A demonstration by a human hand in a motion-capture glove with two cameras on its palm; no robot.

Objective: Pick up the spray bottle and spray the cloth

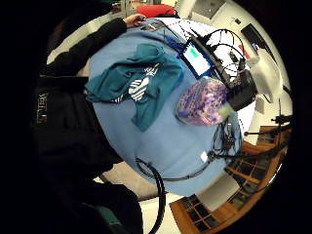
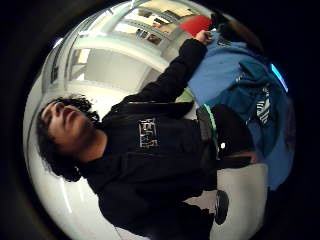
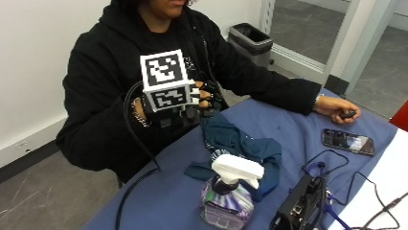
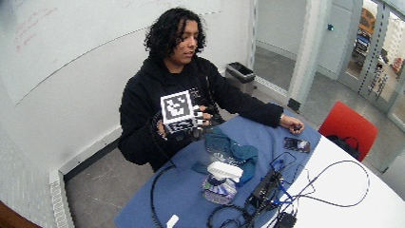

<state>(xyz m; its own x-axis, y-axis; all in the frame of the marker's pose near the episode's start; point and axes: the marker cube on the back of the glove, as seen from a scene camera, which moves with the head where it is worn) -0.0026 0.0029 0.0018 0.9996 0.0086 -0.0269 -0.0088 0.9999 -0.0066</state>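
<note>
A spray bottle with a white trigger head and purple liquid stands upright on the blue table, near its front. Just behind it lies a crumpled teal cloth. My gloved right hand hangs in the air above the table's edge by the person's chest, apart from both, its fingers loosely curled around nothing. In the little finger side palm view the bottle and cloth lie side by side on the table. The wide outside view shows the hand above and behind the bottle.
The bare left hand rests at the table's far side on a small dark object. A phone lies near it. A black device with cables sits right of the bottle. A bin stands behind; a red chair is at the table's end.
</note>
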